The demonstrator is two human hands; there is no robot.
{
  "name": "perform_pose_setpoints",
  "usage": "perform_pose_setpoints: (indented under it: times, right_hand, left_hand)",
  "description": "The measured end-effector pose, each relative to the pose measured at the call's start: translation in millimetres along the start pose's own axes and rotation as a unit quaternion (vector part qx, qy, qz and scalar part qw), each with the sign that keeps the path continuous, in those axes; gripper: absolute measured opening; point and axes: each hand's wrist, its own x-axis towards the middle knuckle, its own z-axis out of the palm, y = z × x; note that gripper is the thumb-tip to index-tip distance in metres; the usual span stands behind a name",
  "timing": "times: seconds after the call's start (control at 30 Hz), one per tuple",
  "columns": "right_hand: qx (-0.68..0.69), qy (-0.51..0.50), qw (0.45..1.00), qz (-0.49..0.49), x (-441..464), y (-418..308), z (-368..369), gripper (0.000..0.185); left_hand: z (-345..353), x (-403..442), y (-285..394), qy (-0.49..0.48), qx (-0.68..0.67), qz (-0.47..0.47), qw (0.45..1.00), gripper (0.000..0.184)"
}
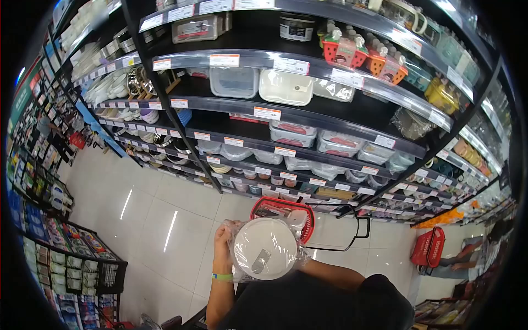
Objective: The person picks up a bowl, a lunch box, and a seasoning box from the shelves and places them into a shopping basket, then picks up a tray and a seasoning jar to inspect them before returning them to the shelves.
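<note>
A round white lidded container [265,247] in clear plastic wrap is held up in front of my chest, its pale lid facing me and a small grey label on it. Fingers of my left hand [224,233] are closed on the wrap at its upper left edge; a yellow-green band circles that wrist. My right forearm [330,273] reaches the container's right side, where the package hides the hand and fingers. Just beyond the container, a red shopping basket [308,234] with several packaged goods in it is partly covered by it.
Shelves [220,104] of food boxes and bowls with price tags rise in front. A black handle frame [360,228] stands right of the basket. Another person [467,256] is at the far right by a red basket [427,247]. Display racks [71,269] line the left.
</note>
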Motion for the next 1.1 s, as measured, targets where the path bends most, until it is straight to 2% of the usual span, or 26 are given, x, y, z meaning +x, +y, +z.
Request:
perform_pose_setpoints:
  times: [0.1, 0.17, 0.2, 0.27, 0.37, 0.5, 0.57, 0.8, 0.9, 1.03, 1.1]
  right_hand:
    - [0.001, -0.003, 1.0, -0.014, -3, -1, 2, 0.042]
    - [0.004, -0.003, 1.0, -0.022, -5, -2, 2, 0.042]
    - [0.006, -0.003, 1.0, -0.028, -6, -2, 2, 0.042]
    - [0.011, 0.002, 0.999, -0.039, -10, 0, 1, 0.042]
    - [0.019, 0.014, 0.998, -0.054, -19, 1, -4, 0.041]
    - [0.032, 0.038, 0.995, -0.083, -34, 3, -14, 0.041]
    - [0.038, 0.054, 0.993, -0.094, -42, 5, -20, 0.041]
    - [0.044, 0.086, 0.99, -0.103, -56, 13, -29, 0.04]
    - [0.037, 0.085, 0.991, -0.101, -56, 16, -28, 0.039]
    - [0.008, 0.084, 0.991, -0.104, -50, 24, -27, 0.039]
    - [-0.031, 0.1, 0.984, -0.147, -43, 35, -21, 0.034]
  left_hand:
    - [12, -3, 15, -0.015, 0.036, -0.013, 0.999, 0.039]
    - [20, -2, 22, -0.102, 0.011, -0.025, 0.994, 0.044]
    - [20, -1, 21, -0.106, 0.014, -0.03, 0.994, 0.044]
    - [23, -3, 16, -0.137, 0.069, -0.017, 0.988, 0.054]
    - [39, -3, 17, -0.172, 0.131, -0.035, 0.976, 0.059]
    - [33, 7, 1, -0.208, 0.153, -0.07, 0.964, 0.05]
    - [35, 10, -10, -0.192, 0.148, -0.071, 0.968, 0.035]
    - [42, 4, -35, -0.169, 0.148, -0.067, 0.972, 0.038]
    - [36, 1, -33, -0.172, 0.122, -0.043, 0.977, 0.03]
    - [30, -7, -28, -0.134, 0.1, -0.002, 0.986, 0.036]
    - [30, -15, -22, -0.117, 0.092, 0.01, 0.989, 0.039]
